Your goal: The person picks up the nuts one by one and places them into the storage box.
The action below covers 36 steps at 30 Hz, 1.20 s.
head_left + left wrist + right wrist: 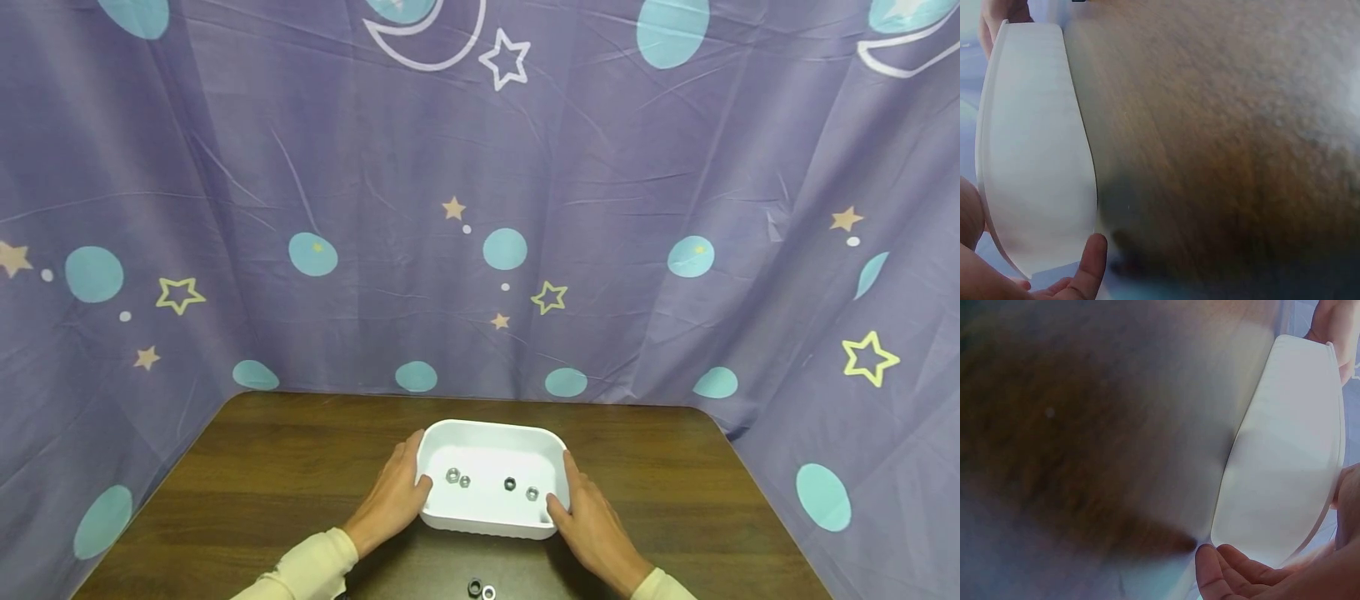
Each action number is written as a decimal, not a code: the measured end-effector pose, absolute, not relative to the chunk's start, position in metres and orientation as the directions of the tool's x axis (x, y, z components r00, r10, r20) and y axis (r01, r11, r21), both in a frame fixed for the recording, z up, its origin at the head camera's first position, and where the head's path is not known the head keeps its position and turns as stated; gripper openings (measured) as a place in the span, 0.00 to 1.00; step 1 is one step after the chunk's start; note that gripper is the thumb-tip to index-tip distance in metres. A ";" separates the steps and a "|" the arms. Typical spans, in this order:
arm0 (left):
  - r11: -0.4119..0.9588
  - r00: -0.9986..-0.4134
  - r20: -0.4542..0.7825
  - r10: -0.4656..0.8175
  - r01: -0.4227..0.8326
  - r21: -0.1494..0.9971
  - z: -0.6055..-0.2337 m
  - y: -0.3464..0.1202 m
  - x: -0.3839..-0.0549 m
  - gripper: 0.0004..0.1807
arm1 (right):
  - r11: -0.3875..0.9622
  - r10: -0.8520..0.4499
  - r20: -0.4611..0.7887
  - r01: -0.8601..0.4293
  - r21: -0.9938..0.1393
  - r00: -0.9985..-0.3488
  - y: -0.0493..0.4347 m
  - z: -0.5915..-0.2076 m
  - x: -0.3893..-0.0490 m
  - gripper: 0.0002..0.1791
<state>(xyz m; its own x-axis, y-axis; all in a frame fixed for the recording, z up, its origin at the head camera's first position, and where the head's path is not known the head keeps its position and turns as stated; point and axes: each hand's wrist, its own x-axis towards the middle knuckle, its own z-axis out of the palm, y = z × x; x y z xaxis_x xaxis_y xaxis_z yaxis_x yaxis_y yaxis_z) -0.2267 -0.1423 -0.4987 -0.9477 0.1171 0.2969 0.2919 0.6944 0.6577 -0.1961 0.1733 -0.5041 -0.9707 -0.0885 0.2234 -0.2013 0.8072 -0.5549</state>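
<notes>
A white plastic tray [487, 525] with rounded corners is held between both hands over the wooden table. My left hand [395, 493] grips its left end, thumb over the rim and fingers along the outer wall. On the opposite end my right hand [592, 518] does likewise. In the left wrist view a fingertip [1092, 256] touches the tray's lower edge; in the right wrist view the fingertips [1209, 562] are at its lower corner. Inside lie several hex nuts: a larger silver nut [452, 475], smaller silver ones and a black nut [510, 483]. Whether the tray touches the table I cannot tell.
A black nut [475, 587] and a silver nut [489, 592] lie on the brown wooden table [300, 467] near its front, below the tray. A purple curtain [420, 167] with stars and moons hangs behind and at both sides.
</notes>
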 end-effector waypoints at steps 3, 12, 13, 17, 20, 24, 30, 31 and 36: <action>0.684 -0.947 0.302 0.106 0.290 0.669 -0.499 -0.142 -0.228 0.40 | 0.807 -0.090 0.223 -0.202 -0.555 -0.971 0.173 -0.504 -0.196 0.43; 0.637 -0.945 0.318 0.078 0.293 0.714 -0.505 -0.140 -0.228 0.39 | 0.808 -0.098 0.232 -0.213 -0.549 -0.968 0.174 -0.504 -0.196 0.43; 0.631 -0.944 0.322 0.074 0.295 0.718 -0.505 -0.140 -0.229 0.39 | 0.811 -0.103 0.240 -0.221 -0.542 -0.965 0.174 -0.504 -0.196 0.43; 0.612 -0.938 0.341 0.060 0.305 0.730 -0.508 -0.137 -0.230 0.37 | 0.814 -0.116 0.261 -0.243 -0.528 -0.958 0.177 -0.502 -0.198 0.41; 0.598 -0.921 0.385 0.058 0.341 0.725 -0.513 -0.135 -0.231 0.36 | 0.808 -0.116 0.276 -0.252 -0.532 -0.954 0.180 -0.499 -0.199 0.39; 0.582 -0.871 0.487 0.066 0.430 0.690 -0.534 -0.140 -0.241 0.36 | 0.807 -0.110 0.328 -0.277 -0.522 -0.938 0.182 -0.496 -0.199 0.38; 0.592 -0.851 0.522 0.054 0.448 0.670 -0.545 -0.142 -0.247 0.36 | 0.815 -0.119 0.446 -0.345 -0.467 -0.887 0.183 -0.491 -0.195 0.35; 0.591 -0.856 0.514 0.053 0.442 0.675 -0.540 -0.141 -0.244 0.36 | 0.812 -0.122 0.457 -0.353 -0.464 -0.881 0.183 -0.490 -0.194 0.35; 0.570 -0.853 0.519 0.061 0.456 0.683 -0.538 -0.142 -0.242 0.36 | 0.794 -0.126 0.473 -0.374 -0.479 -0.872 0.181 -0.483 -0.186 0.34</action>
